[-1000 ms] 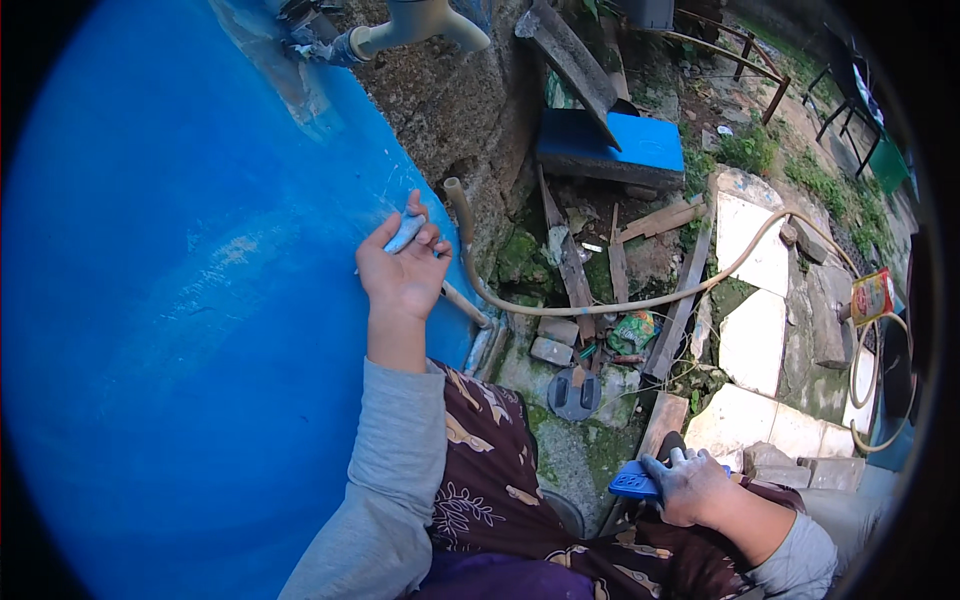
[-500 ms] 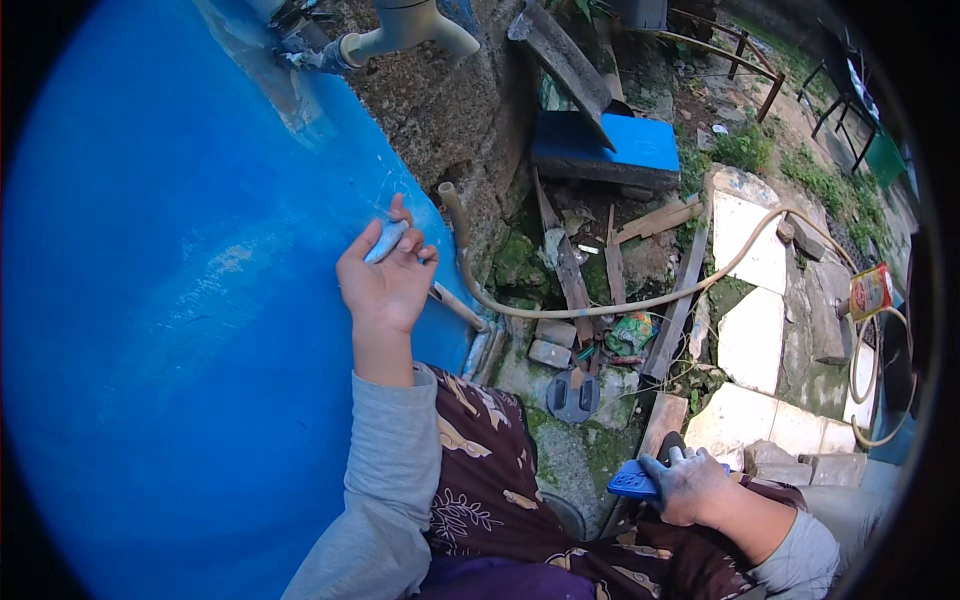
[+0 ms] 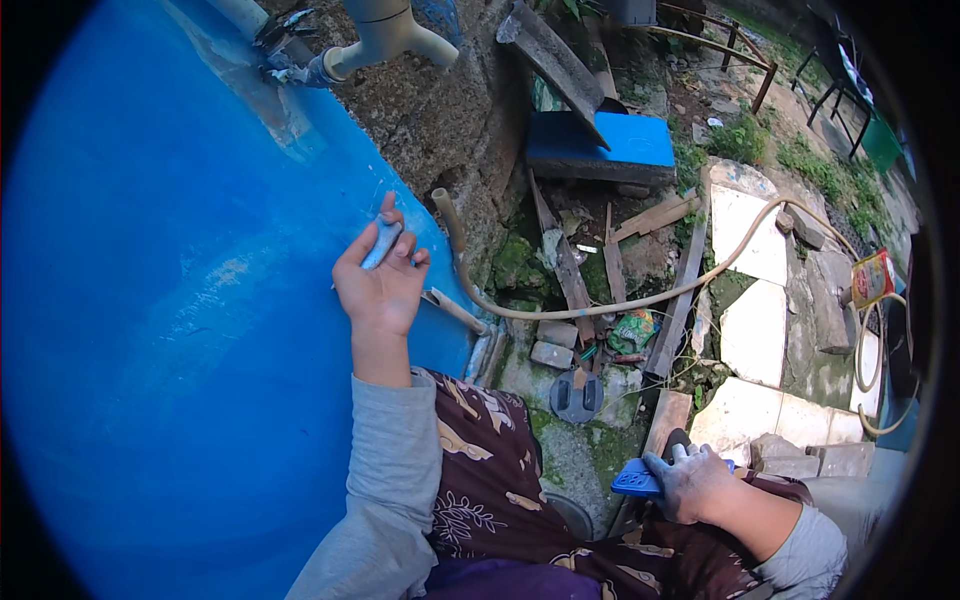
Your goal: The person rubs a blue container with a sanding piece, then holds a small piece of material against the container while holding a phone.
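In front of the blue wall [image 3: 180, 400], my left hand [image 3: 385, 290] is raised with its palm facing me. A small pale-blue, folded-looking piece [image 3: 382, 246] is pinched between its thumb and curled fingers; its kind is unclear. Lower right, near my lap, my dusty right hand [image 3: 692, 484] is closed around a flat blue plastic piece [image 3: 637, 479] with small cutouts on its face. Part of that piece is hidden under the fingers. Brown patterned cloth [image 3: 490, 430] covers my legs between the two hands.
A beige hose [image 3: 600, 312] curves across the mossy ground. Planks [image 3: 678, 300], bricks [image 3: 552, 355] and a round grey lid [image 3: 576, 396] lie nearby. White slabs [image 3: 755, 330] are at right. A pipe [image 3: 385, 45] juts out above, and a blue-topped slab [image 3: 600, 145] stands beyond.
The view has shifted slightly, so the surroundings sit a little farther left. Both hands keep their holds, and my right hand appears slightly farther right.
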Available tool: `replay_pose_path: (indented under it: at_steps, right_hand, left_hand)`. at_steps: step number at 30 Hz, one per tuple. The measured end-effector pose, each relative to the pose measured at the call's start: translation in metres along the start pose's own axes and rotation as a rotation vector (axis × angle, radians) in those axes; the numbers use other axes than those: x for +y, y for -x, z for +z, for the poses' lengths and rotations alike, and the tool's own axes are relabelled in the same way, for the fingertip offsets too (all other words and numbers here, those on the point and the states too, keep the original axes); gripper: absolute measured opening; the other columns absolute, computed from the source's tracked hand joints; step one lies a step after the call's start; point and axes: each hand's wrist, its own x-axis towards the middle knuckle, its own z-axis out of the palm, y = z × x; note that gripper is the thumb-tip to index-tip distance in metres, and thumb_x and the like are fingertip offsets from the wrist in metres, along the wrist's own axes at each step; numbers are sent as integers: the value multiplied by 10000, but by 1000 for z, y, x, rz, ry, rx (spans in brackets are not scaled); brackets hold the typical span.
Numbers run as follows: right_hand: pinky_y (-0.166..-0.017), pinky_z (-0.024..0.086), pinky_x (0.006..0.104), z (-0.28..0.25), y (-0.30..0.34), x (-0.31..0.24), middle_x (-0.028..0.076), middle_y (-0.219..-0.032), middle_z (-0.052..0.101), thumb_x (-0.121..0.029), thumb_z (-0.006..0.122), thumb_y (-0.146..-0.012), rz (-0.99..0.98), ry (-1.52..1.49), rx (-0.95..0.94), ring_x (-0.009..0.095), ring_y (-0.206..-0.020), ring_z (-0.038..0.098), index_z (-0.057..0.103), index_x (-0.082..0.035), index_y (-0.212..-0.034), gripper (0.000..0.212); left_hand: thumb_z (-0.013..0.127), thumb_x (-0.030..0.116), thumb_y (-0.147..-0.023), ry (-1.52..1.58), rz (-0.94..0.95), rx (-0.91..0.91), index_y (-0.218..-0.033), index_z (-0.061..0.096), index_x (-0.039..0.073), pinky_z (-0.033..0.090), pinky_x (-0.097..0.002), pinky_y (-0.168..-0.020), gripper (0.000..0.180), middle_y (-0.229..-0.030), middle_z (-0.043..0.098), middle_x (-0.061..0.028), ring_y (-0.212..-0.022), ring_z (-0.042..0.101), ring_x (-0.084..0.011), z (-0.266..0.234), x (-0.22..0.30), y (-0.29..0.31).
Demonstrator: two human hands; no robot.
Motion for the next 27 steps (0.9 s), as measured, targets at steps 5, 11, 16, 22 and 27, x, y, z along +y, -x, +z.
replay_pose_path:
  at_steps: [5,11,16,22,27]
  right_hand:
    - [-1009,394,433,0,4,2,253,-1282,523,-307,584,-819,-2,0,3,379,-1187,527,342,-78,-1476,736]
    - [-988,403,425,-1,3,0,255,-1273,529,-322,563,-828,2,11,26,368,-1170,536,351,-75,-1472,721]
    - [-974,402,428,3,3,1,250,-1248,538,-317,561,-827,-4,22,33,364,-1161,540,346,-70,-1475,726]
    - [-974,403,430,2,2,2,249,-1257,534,-335,558,-831,-17,39,38,361,-1167,537,339,-71,-1480,734]
    - [-979,402,432,-2,5,-1,242,-1258,535,-356,570,-833,-11,47,25,358,-1167,535,341,-78,-1481,741]
  left_hand:
    - [359,164,-992,-19,-52,168,-1364,429,30,319,-316,-700,401,-984,552,6,-678,428,-132,2,-15,-12]
    - [367,169,-993,36,-6,-9,-1369,421,34,305,-314,-708,403,-994,564,17,-674,425,-125,4,-2,1]
    - [353,171,-996,97,-179,205,-1400,393,33,302,-316,-705,429,-1002,559,14,-678,426,-126,-3,-13,-12]
    - [370,185,-993,12,44,-52,-1373,429,40,303,-320,-708,411,-1002,563,11,-682,429,-124,5,0,3]
    - [355,181,-997,152,-176,175,-1385,415,28,315,-325,-710,421,-991,553,0,-685,434,-143,-8,-8,-13]
